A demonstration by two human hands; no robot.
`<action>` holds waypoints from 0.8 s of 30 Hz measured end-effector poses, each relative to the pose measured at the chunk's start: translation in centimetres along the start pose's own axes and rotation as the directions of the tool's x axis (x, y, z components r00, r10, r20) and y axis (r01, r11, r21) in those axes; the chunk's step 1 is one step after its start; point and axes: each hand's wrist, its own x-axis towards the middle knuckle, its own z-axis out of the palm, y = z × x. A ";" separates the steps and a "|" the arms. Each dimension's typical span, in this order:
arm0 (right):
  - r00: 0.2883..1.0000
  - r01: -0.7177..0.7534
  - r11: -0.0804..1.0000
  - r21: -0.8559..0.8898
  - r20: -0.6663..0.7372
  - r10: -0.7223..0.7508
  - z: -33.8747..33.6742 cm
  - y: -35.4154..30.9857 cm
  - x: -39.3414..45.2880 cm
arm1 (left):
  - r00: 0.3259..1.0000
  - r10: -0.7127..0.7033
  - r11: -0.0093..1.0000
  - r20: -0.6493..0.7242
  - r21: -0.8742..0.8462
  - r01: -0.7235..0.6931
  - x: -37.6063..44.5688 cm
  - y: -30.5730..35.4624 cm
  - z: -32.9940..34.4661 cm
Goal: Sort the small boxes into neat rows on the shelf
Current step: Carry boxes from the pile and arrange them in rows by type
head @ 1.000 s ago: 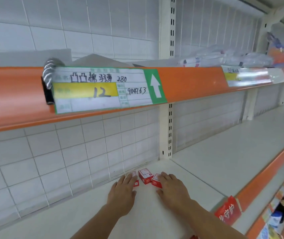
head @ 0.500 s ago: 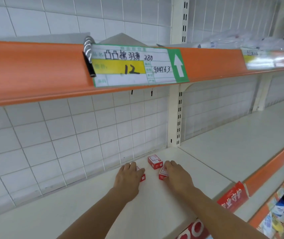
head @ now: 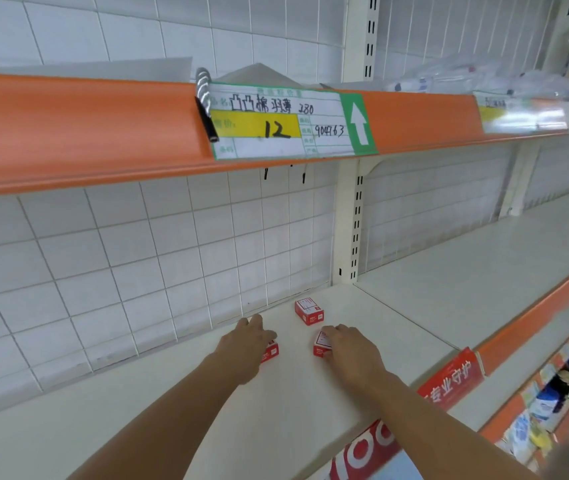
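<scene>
Three small red-and-white boxes lie on the cream shelf [head: 172, 427]. The back box [head: 308, 310] stands free near the wire grid wall. My left hand [head: 246, 344] lies over the left box [head: 270, 352], its fingers curled around it, and most of that box is hidden. My right hand [head: 352, 351] grips the right box [head: 322, 344] from its right side, fingers bent over the top. Both held boxes sit on the shelf in front of the free one, a gap between them.
An orange shelf edge [head: 103, 133] with a price label [head: 286, 123] hangs overhead. A slotted upright post [head: 349, 230] splits the shelf bays. Red signs [head: 449, 379] clip to the shelf's front edge. Packaged goods [head: 549, 396] fill the lower shelf at right.
The three boxes were bunched together a second ago. My hands have drawn the left and right boxes apart and toward me, leaving the middle box alone at the back.
</scene>
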 end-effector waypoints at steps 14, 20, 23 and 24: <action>0.973 0.229 0.961 0.153 -0.019 -0.229 0.0 -1.2 -1.6 | 0.911 -0.396 0.875 -0.119 -0.349 0.335 -6.4 1.1 1.4; 0.912 0.406 0.891 0.205 -0.027 -0.409 0.0 -5.6 -3.2 | 0.811 -0.563 0.777 -0.159 -0.435 0.454 -12.7 1.2 1.6; 0.863 0.498 0.839 0.221 -0.034 -0.504 -0.1 -9.1 -4.3 | 0.744 -0.643 0.729 -0.182 -0.443 0.522 -16.8 0.8 1.4; 0.847 0.522 0.820 0.233 -0.034 -0.530 -0.1 -10.4 -4.8 | 0.720 -0.669 0.711 -0.187 -0.445 0.545 -18.3 0.5 1.3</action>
